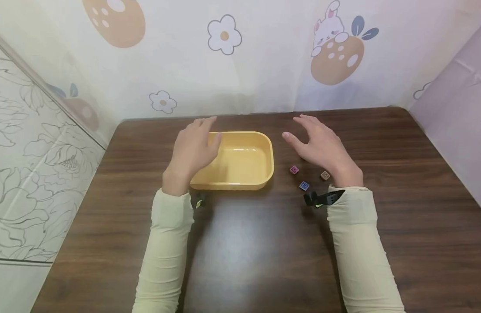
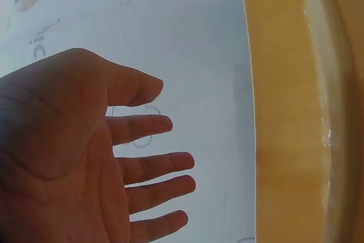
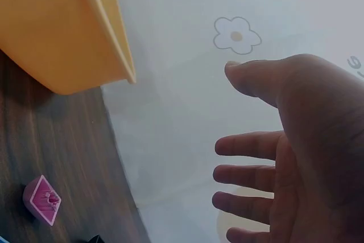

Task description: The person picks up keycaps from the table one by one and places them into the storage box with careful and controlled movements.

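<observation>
A yellow rectangular tub (image 1: 240, 186) with rounded corners sits near the table's far edge, with nothing seen inside it. Raised over its left end is my left hand (image 1: 192, 150), which hides part of it; the fingers are extended and hold nothing. In the left wrist view the tub's wall (image 2: 287, 112) stands beyond the fingertips. To the right of the tub my right hand (image 1: 322, 145) hovers, thumb and fingers spread, also holding nothing. Below it lie three small square blocks with marked tops: a pink block (image 1: 294, 170), a blue block (image 1: 304, 186) and a brown block (image 1: 325, 175).
The dark wooden table (image 1: 240, 252) meets a patterned wall covering (image 1: 260, 65) at the back. Another panel with line-drawn flowers (image 1: 29, 165) stands on the left. Black camera straps (image 1: 324, 198) circle the wrists.
</observation>
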`<state>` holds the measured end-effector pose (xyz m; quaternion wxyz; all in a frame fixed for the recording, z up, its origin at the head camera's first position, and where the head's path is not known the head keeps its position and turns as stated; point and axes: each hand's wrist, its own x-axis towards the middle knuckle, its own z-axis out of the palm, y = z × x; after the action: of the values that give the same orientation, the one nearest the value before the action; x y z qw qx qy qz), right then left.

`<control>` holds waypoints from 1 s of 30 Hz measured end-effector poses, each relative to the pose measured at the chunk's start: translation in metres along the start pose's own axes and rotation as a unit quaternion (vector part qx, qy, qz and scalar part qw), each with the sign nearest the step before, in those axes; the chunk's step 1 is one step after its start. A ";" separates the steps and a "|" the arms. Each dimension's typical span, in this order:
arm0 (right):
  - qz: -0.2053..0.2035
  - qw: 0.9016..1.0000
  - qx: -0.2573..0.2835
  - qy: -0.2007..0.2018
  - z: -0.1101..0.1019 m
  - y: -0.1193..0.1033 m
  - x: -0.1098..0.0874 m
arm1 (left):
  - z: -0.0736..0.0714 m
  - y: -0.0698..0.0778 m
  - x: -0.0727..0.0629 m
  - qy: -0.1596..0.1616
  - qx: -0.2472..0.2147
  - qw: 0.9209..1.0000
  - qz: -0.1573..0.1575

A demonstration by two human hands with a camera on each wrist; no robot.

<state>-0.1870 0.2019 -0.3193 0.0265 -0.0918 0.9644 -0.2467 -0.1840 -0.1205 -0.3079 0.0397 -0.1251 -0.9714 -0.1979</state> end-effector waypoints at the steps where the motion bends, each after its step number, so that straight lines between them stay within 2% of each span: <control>1: 0.001 1.000 0.001 -0.002 0.000 0.000 -0.001 | -0.002 -0.002 -0.001 -0.004 -0.002 1.000 -0.008; 8: -0.008 1.000 0.008 -0.001 -0.002 -0.007 -0.001 | -0.021 -0.028 -0.007 -0.025 -0.042 0.996 -0.079; 11: -0.010 1.000 0.007 -0.001 -0.002 -0.009 -0.001 | -0.027 -0.040 -0.013 -0.038 -0.064 0.992 -0.102; 16: -0.007 1.000 0.007 -0.007 -0.003 -0.011 -0.002 | -0.034 -0.056 -0.021 -0.074 -0.070 0.986 -0.129; 23: -0.004 1.000 0.006 -0.005 -0.004 -0.012 -0.003 | -0.040 -0.072 -0.026 -0.149 -0.107 0.967 -0.179; 28: -0.005 1.000 0.008 -0.005 -0.003 -0.011 -0.003 | -0.037 -0.082 -0.027 -0.170 -0.155 0.957 -0.175; 30: -0.004 1.000 0.009 -0.005 -0.003 -0.011 -0.003 | -0.035 -0.086 -0.027 -0.175 -0.197 0.948 -0.179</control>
<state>-0.1826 0.1947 -0.3115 0.0315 -0.0969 0.9614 -0.2554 -0.1787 -0.2168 -0.3117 -0.1928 0.0131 -0.9110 -0.3642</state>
